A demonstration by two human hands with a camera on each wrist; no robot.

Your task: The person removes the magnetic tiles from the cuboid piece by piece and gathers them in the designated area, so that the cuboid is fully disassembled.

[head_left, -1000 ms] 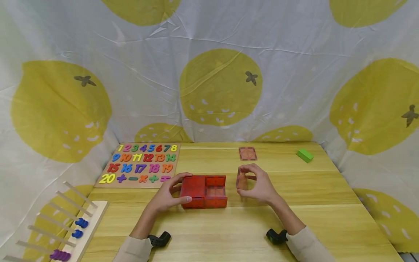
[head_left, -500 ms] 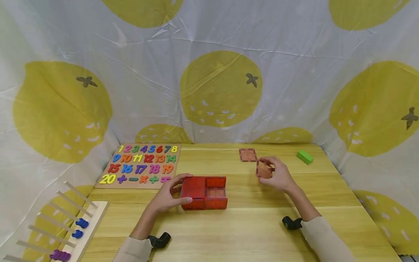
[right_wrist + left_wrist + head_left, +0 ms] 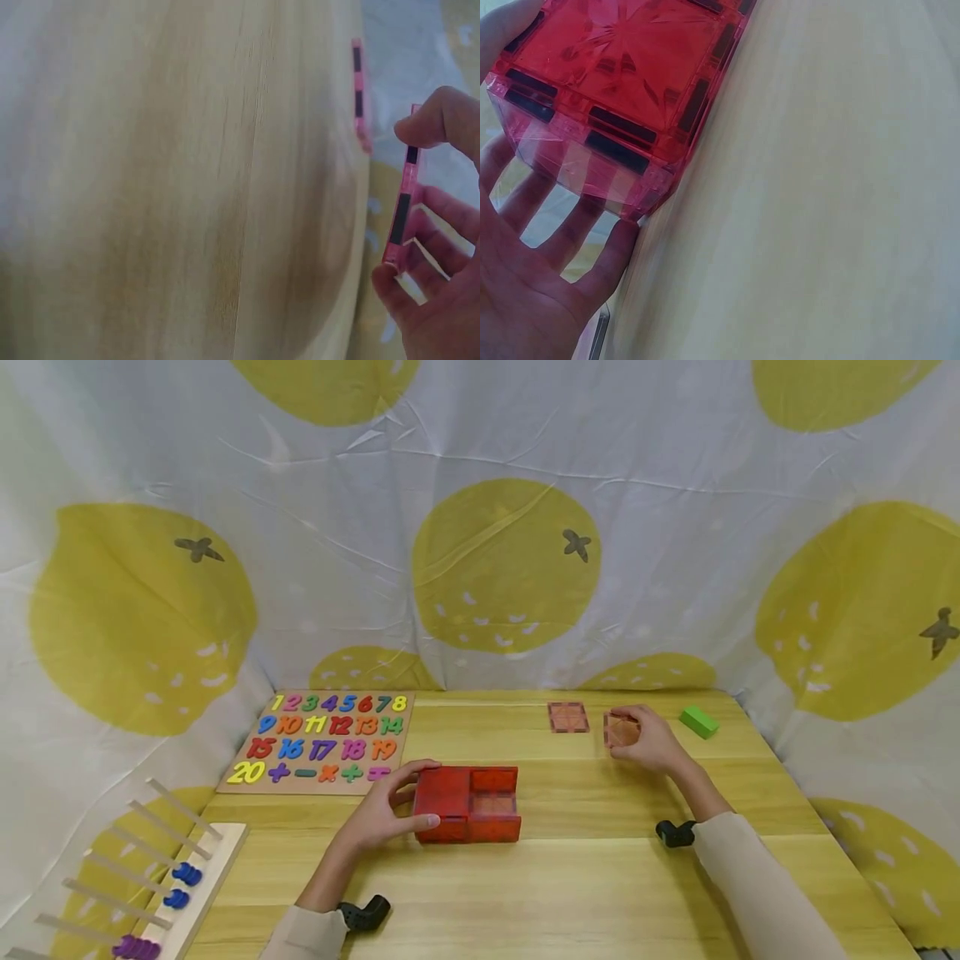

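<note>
A box built of red see-through magnetic tiles (image 3: 442, 795) stands on the table, roofed on its left half and uncovered on its right half. My left hand (image 3: 384, 814) grips its left end, thumb at the near side and fingers round the far side. In the left wrist view, fingertips touch the red tile box (image 3: 619, 64). My right hand (image 3: 656, 747) pinches a pale red square magnetic tile (image 3: 619, 732) by its edges. The right wrist view shows that magnetic tile (image 3: 403, 202) edge-on between thumb and fingers. Left of it, another square tile (image 3: 568, 717) lies flat.
A green block (image 3: 699, 722) lies right of my right hand. At the back left is a number board (image 3: 315, 783). A wooden peg rack (image 3: 213, 877) with blue and purple rings stands at the left edge. A lemon-print cloth (image 3: 667, 560) hangs behind the table.
My right hand has carried the pinched tile from beside the box's right end to the back right, turning its face toward the camera. The left hand and the box stay put.
</note>
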